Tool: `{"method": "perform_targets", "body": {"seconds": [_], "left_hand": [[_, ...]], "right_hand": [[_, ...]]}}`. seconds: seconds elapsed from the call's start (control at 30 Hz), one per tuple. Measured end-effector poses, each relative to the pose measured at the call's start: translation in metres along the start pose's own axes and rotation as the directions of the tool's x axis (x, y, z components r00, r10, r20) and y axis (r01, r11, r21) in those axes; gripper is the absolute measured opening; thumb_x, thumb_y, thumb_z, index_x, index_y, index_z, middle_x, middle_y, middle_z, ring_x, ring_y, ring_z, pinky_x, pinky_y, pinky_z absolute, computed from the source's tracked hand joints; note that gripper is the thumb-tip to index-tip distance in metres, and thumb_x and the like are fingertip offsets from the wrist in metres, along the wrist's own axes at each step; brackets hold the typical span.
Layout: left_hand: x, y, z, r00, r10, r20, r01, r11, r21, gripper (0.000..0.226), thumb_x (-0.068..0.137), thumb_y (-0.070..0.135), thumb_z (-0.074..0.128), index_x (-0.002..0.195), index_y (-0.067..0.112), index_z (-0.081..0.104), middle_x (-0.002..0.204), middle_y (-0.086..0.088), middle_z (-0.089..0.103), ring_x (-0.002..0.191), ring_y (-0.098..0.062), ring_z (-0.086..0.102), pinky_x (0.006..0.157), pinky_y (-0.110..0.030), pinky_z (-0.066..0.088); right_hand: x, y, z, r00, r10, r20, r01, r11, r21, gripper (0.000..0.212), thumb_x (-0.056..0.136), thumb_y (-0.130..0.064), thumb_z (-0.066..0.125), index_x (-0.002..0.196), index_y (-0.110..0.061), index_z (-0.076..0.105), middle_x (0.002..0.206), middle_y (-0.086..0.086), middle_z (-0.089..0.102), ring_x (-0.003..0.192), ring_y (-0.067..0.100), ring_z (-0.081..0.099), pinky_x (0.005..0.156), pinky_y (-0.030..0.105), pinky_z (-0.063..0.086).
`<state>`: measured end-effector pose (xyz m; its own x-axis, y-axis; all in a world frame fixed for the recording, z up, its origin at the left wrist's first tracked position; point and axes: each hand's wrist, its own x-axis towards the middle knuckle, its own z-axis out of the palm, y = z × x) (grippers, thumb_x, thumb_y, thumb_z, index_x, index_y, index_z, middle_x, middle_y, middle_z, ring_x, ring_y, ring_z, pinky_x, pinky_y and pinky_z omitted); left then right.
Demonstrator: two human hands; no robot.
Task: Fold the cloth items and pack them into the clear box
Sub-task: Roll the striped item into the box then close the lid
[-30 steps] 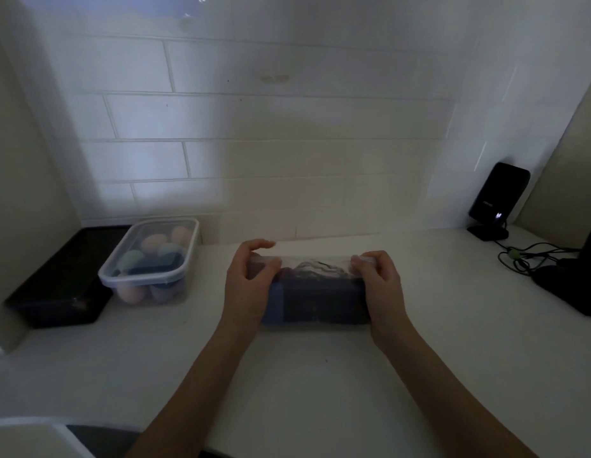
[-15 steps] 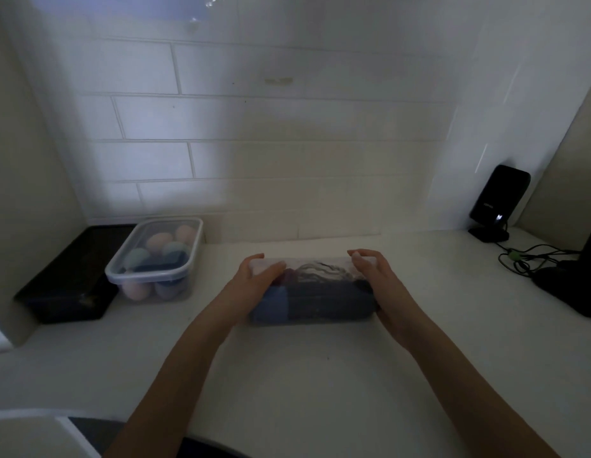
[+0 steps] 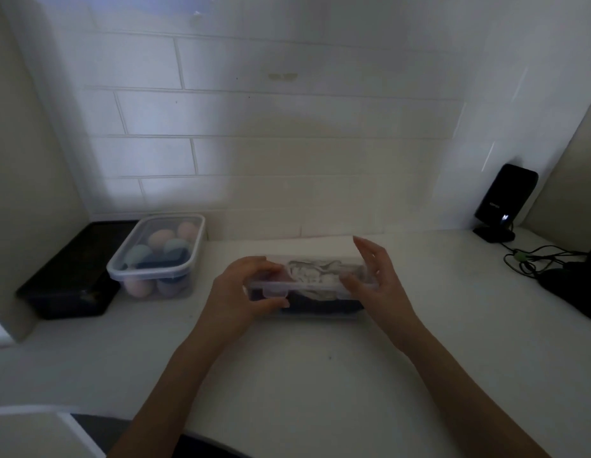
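Note:
A clear box [image 3: 315,287] with its lid on lies lengthwise on the white counter in front of me. Folded cloth items [image 3: 309,274], pale on top and dark blue below, show through its walls. My left hand [image 3: 244,292] grips the box's left end, thumb by the front lid clip and fingers over the top. My right hand [image 3: 375,279] is at the right end with fingers spread and raised; only the thumb touches the lid's front edge.
A second lidded clear container [image 3: 158,256] with pastel round items stands to the left, beside a black tray [image 3: 72,276]. A black speaker [image 3: 504,201], tangled cables [image 3: 532,259] and a dark device [image 3: 581,285] occupy the right side. A tiled wall is behind.
The right hand has lifted its fingers off the box's right end and opened. The left hand has shifted onto the front left corner of the lid.

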<state>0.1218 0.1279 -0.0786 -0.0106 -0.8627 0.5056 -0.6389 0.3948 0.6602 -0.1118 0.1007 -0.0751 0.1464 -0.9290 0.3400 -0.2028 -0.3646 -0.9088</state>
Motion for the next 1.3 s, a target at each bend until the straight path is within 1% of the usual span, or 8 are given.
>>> {"method": "perform_targets", "body": {"seconds": [0.1,0.23,0.47,0.63,0.9,1.0,1.17,1.3], "left_hand": [[-0.006,-0.013,-0.005,1.0,0.021,0.015,-0.022,0.999,0.028,0.053,0.058,0.016,0.086,0.108,0.02,0.069,0.118,0.023,0.054,0.113,0.017,0.046,0.1,-0.004,0.031],[-0.007,-0.022,-0.005,0.994,0.105,0.006,-0.102,0.949,0.298,0.047,0.069,0.012,0.078,0.114,0.014,0.067,0.125,-0.005,0.064,0.125,-0.024,0.05,0.106,-0.03,0.036],[0.016,-0.024,-0.01,0.983,0.166,0.077,-0.174,0.724,0.667,0.056,0.067,0.01,0.035,0.112,0.014,0.068,0.11,-0.004,0.073,0.104,-0.025,0.068,0.093,-0.045,0.049],[0.029,-0.039,-0.006,0.998,0.046,0.053,-0.069,0.479,0.875,0.041,0.074,0.015,0.049,0.108,0.0,0.068,0.104,-0.014,0.073,0.103,-0.03,0.068,0.105,-0.051,0.031],[0.05,-0.047,-0.007,0.999,-0.04,0.023,-0.006,0.397,0.918,0.043,0.069,0.004,0.038,0.094,-0.004,0.072,0.089,-0.019,0.075,0.084,-0.029,0.073,0.085,-0.044,0.054],[0.053,-0.052,-0.006,0.996,-0.094,-0.001,0.039,0.405,0.914,0.044,0.071,0.007,0.039,0.099,0.003,0.072,0.092,-0.021,0.074,0.085,-0.033,0.072,0.082,-0.046,0.055],[0.058,-0.054,-0.002,0.991,-0.135,-0.001,0.053,0.381,0.923,0.05,0.071,0.013,0.036,0.107,0.013,0.07,0.096,-0.026,0.072,0.09,-0.037,0.07,0.082,-0.05,0.054],[0.056,-0.057,0.006,0.993,-0.089,0.083,-0.039,0.42,0.906,0.056,0.07,0.013,0.035,0.118,0.002,0.063,0.11,-0.028,0.067,0.103,-0.04,0.065,0.093,-0.05,0.049]], "right_hand": [[-0.003,0.005,0.0,0.994,0.074,0.075,-0.063,0.988,-0.139,0.072,0.08,-0.034,0.071,0.141,-0.037,0.032,0.153,-0.013,0.027,0.135,0.002,0.035,0.111,0.022,0.031],[0.001,0.007,0.005,0.987,0.143,0.074,-0.129,0.977,-0.168,0.067,0.083,-0.03,0.068,0.141,-0.031,0.035,0.127,-0.02,0.046,0.107,-0.01,0.053,0.08,0.0,0.04],[0.034,0.006,0.041,0.985,0.166,0.043,-0.152,0.963,-0.223,0.052,0.089,-0.029,0.061,0.138,-0.024,0.045,0.14,-0.004,0.048,0.129,0.014,0.046,0.111,0.036,0.037],[0.058,0.011,0.074,0.995,0.099,-0.023,-0.101,0.974,-0.205,0.039,0.089,-0.018,0.061,0.128,-0.023,0.057,0.125,-0.009,0.059,0.116,0.008,0.054,0.098,0.013,0.039],[0.071,0.015,0.096,0.99,0.04,-0.136,-0.061,0.987,-0.149,0.034,0.086,-0.01,0.064,0.12,-0.016,0.065,0.109,-0.014,0.06,0.093,0.001,0.054,0.074,-0.011,0.031],[0.079,0.017,0.099,0.993,0.044,-0.113,-0.063,0.984,-0.166,0.034,0.086,-0.013,0.065,0.119,-0.019,0.065,0.111,-0.012,0.063,0.098,0.002,0.056,0.082,-0.006,0.036],[0.081,0.023,0.108,0.982,0.045,-0.185,-0.086,0.972,-0.221,0.036,0.088,-0.022,0.063,0.123,-0.028,0.063,0.123,0.0,0.067,0.111,0.017,0.061,0.103,0.035,0.044],[0.081,0.022,0.114,0.973,0.049,-0.225,-0.103,0.967,-0.234,0.038,0.089,-0.022,0.061,0.126,-0.029,0.06,0.122,0.003,0.067,0.11,0.02,0.062,0.101,0.037,0.045]]}}
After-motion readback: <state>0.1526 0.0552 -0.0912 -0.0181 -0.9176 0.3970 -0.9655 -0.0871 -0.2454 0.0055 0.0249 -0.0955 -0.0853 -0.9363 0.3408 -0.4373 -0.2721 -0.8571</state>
